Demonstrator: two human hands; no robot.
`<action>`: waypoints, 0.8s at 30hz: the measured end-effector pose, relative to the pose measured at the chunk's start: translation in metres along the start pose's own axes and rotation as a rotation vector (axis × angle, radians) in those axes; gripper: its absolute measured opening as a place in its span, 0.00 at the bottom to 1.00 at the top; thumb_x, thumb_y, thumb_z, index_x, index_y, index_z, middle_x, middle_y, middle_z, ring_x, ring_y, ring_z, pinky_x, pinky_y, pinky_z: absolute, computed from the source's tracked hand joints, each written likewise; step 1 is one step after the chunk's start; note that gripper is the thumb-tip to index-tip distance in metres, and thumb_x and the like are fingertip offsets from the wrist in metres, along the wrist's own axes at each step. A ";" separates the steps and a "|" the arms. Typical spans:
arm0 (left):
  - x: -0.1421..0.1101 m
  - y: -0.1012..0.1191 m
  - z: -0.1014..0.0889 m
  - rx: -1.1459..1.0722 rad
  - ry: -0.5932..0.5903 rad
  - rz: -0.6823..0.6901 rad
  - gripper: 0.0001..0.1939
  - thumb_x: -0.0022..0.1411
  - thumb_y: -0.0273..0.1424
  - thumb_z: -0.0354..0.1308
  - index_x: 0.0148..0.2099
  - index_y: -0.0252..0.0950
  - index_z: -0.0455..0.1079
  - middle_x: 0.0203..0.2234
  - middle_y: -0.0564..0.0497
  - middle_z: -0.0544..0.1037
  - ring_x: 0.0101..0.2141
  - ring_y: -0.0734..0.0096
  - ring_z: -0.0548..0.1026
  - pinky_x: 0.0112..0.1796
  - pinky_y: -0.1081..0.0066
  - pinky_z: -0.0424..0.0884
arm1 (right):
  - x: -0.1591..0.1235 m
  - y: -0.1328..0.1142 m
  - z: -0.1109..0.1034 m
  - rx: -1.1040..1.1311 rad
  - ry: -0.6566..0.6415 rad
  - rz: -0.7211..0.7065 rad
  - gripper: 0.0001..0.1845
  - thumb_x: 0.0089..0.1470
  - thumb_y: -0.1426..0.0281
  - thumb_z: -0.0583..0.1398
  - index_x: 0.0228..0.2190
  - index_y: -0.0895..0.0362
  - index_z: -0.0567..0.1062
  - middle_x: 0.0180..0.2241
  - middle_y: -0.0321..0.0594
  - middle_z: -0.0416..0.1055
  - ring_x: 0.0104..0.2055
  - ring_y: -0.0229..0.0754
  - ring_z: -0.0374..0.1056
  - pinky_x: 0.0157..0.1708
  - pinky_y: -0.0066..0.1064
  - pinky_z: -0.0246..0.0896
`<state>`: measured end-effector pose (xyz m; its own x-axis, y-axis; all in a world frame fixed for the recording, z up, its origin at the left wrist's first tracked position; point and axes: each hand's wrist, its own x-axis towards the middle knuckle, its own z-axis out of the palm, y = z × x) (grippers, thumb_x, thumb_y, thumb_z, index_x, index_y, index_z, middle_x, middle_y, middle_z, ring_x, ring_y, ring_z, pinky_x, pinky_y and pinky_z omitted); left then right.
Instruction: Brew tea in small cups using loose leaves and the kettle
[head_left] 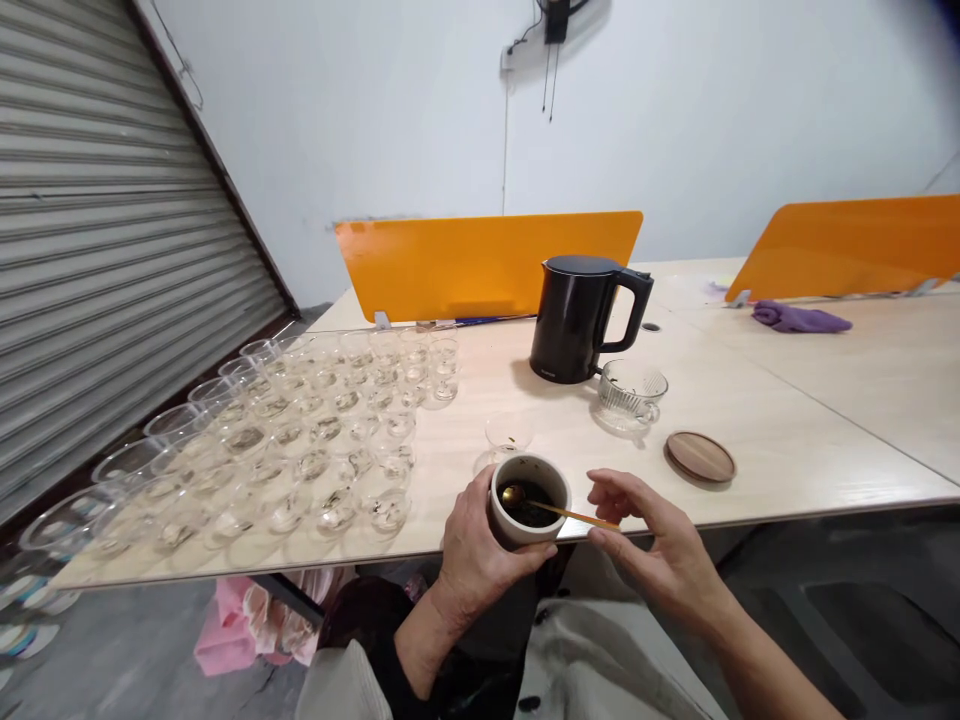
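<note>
The left hand point(484, 540) covers part of the outer wall of the cup point(530, 500), and the depth of the dark contents point(536, 505) cannot be told. The lettering low on the kettle point(574, 320) is too small to read. The right-hand orange panel point(855, 245) and the shutter point(97, 180) are cut off by the picture's edges.

Packed tight on the left with rows of clear cups point(328, 430) (many overlapping in view). Opens over bare tabletop point(484, 370) between those rows and the black kettle point(568, 325), with the lone clear cup point(509, 434) in the way nearer the front, just beyond the white jar point(535, 536). Runs up against the orange divider point(450, 265) behind. Meets the ribbed glass cup point(631, 388) beside the kettle, then the wooden coaster point(701, 456); widens farther right, short of the purple cloth point(799, 317).
</note>
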<state>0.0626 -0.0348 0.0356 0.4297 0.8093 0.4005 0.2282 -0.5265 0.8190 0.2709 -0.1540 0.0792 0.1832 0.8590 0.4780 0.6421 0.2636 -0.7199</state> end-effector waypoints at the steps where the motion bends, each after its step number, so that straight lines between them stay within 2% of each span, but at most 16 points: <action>1: 0.000 0.002 0.001 -0.022 -0.015 -0.007 0.49 0.44 0.42 0.76 0.65 0.40 0.61 0.57 0.41 0.76 0.56 0.45 0.75 0.57 0.44 0.72 | -0.002 0.005 -0.002 0.011 -0.014 0.034 0.31 0.59 0.57 0.68 0.62 0.44 0.69 0.48 0.42 0.76 0.45 0.46 0.75 0.44 0.36 0.73; 3: 0.000 0.007 0.005 -0.066 -0.051 -0.012 0.48 0.44 0.43 0.76 0.64 0.40 0.61 0.57 0.41 0.76 0.57 0.46 0.75 0.58 0.45 0.72 | -0.006 0.011 -0.001 0.078 -0.090 0.092 0.45 0.53 0.49 0.70 0.67 0.44 0.63 0.58 0.46 0.72 0.56 0.53 0.72 0.52 0.42 0.72; 5: 0.001 0.014 0.011 -0.098 -0.075 -0.012 0.47 0.44 0.45 0.76 0.64 0.40 0.63 0.56 0.42 0.76 0.57 0.46 0.75 0.58 0.46 0.72 | -0.009 0.014 0.005 0.176 -0.160 0.140 0.57 0.47 0.43 0.70 0.71 0.44 0.56 0.66 0.49 0.64 0.64 0.58 0.66 0.60 0.48 0.67; 7: 0.003 0.019 0.017 -0.113 -0.083 -0.018 0.47 0.43 0.45 0.77 0.63 0.40 0.64 0.55 0.43 0.77 0.56 0.46 0.76 0.58 0.47 0.73 | -0.010 0.014 0.013 0.230 -0.160 0.173 0.62 0.45 0.41 0.70 0.72 0.46 0.52 0.69 0.50 0.59 0.68 0.61 0.60 0.65 0.51 0.60; 10: 0.006 0.025 0.028 -0.119 -0.090 -0.027 0.46 0.43 0.45 0.78 0.62 0.41 0.65 0.54 0.44 0.77 0.54 0.47 0.76 0.57 0.48 0.73 | -0.010 0.015 0.023 0.213 -0.057 0.199 0.65 0.43 0.41 0.71 0.72 0.50 0.52 0.70 0.52 0.58 0.71 0.63 0.56 0.67 0.52 0.58; 12: 0.009 0.027 0.036 -0.125 -0.099 0.002 0.46 0.44 0.47 0.77 0.62 0.41 0.65 0.53 0.44 0.77 0.53 0.47 0.77 0.56 0.48 0.74 | -0.009 0.019 0.026 0.171 0.014 0.210 0.64 0.43 0.42 0.72 0.71 0.51 0.53 0.68 0.54 0.60 0.69 0.64 0.58 0.64 0.51 0.61; 15: 0.011 0.026 0.042 -0.137 -0.116 0.084 0.43 0.49 0.47 0.73 0.63 0.40 0.63 0.54 0.43 0.77 0.53 0.49 0.77 0.57 0.49 0.74 | -0.006 0.025 0.025 0.085 0.088 0.219 0.57 0.45 0.47 0.72 0.69 0.52 0.58 0.65 0.53 0.65 0.65 0.63 0.64 0.61 0.51 0.65; 18: 0.011 0.020 0.035 -0.137 -0.158 0.133 0.43 0.53 0.46 0.73 0.66 0.40 0.62 0.59 0.42 0.74 0.57 0.50 0.74 0.58 0.51 0.73 | 0.001 0.027 0.014 0.061 0.110 0.225 0.51 0.47 0.50 0.71 0.66 0.51 0.61 0.62 0.52 0.68 0.60 0.60 0.69 0.58 0.51 0.67; 20: 0.010 0.014 0.022 -0.151 -0.149 0.123 0.41 0.54 0.45 0.73 0.66 0.41 0.63 0.59 0.42 0.74 0.58 0.51 0.74 0.55 0.55 0.77 | 0.012 0.029 0.001 0.055 0.137 0.230 0.49 0.47 0.50 0.71 0.65 0.51 0.63 0.60 0.51 0.70 0.59 0.60 0.70 0.58 0.51 0.67; 22: 0.009 0.006 0.007 -0.172 -0.068 0.073 0.28 0.62 0.42 0.68 0.61 0.41 0.69 0.55 0.44 0.77 0.53 0.57 0.77 0.49 0.61 0.80 | 0.030 0.033 -0.012 0.046 0.199 0.238 0.48 0.47 0.50 0.71 0.65 0.50 0.64 0.59 0.51 0.71 0.59 0.60 0.70 0.60 0.52 0.66; 24: 0.010 -0.002 -0.005 -0.148 0.032 0.047 0.17 0.67 0.38 0.63 0.56 0.40 0.71 0.49 0.45 0.79 0.49 0.61 0.78 0.48 0.62 0.80 | 0.053 0.039 -0.022 0.044 0.270 0.249 0.49 0.46 0.51 0.72 0.65 0.50 0.64 0.57 0.51 0.72 0.58 0.60 0.70 0.61 0.54 0.64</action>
<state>0.0623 -0.0242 0.0400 0.4084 0.7940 0.4503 0.0766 -0.5214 0.8499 0.3220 -0.1075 0.0878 0.5235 0.7542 0.3964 0.5212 0.0845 -0.8492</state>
